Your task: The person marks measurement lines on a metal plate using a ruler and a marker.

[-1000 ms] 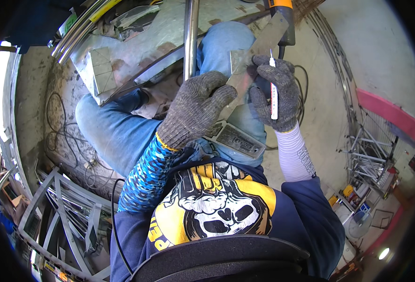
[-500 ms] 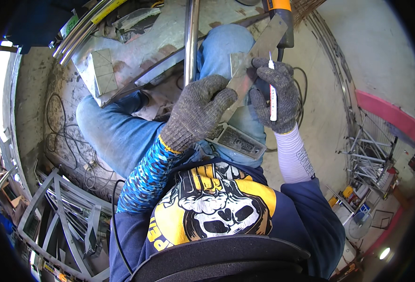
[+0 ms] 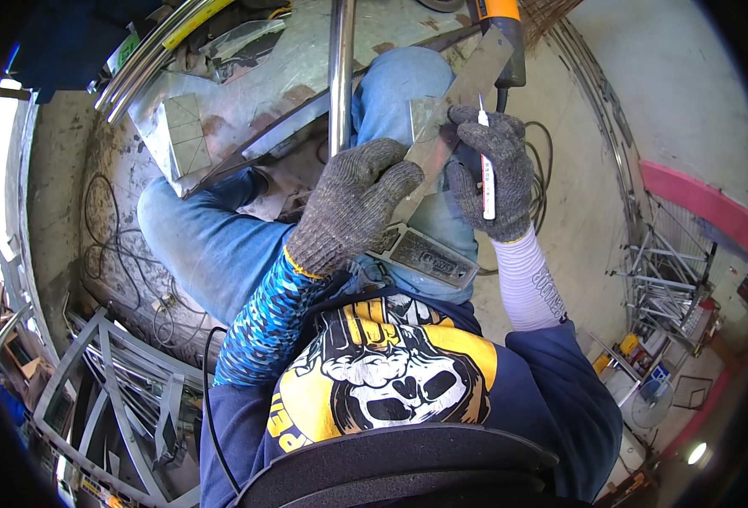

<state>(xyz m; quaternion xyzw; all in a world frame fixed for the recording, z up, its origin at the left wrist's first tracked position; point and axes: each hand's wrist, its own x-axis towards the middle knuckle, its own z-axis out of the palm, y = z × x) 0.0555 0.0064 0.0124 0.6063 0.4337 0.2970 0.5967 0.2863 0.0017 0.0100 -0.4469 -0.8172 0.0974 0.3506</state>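
Observation:
My left hand [image 3: 346, 203], in a dark grey knit glove, is closed on the lower part of a flat metal strip [image 3: 476, 72]. The strip slants up to the right over my raised knee. Partly behind it lies a small square metal plate [image 3: 423, 117]. My right hand [image 3: 501, 173], gloved alike, is closed around a slim white marker [image 3: 487, 165], whose thin tip points away from me. Its fingertips are beside the strip's right edge; whether they touch it is hard to tell. A large metal belt buckle [image 3: 433, 256] shows below the strip.
A low metal-topped bench [image 3: 298, 51] stands ahead, with a tile-like marked block [image 3: 183, 134] on its left corner. A shiny round tube [image 3: 340, 76] rises beyond my left hand. An orange and black power tool [image 3: 503, 42] lies far right. Cables [image 3: 107, 245] trail across the floor.
Both hands, with the strip and the marker, have shifted very slightly to the left. The grips look the same.

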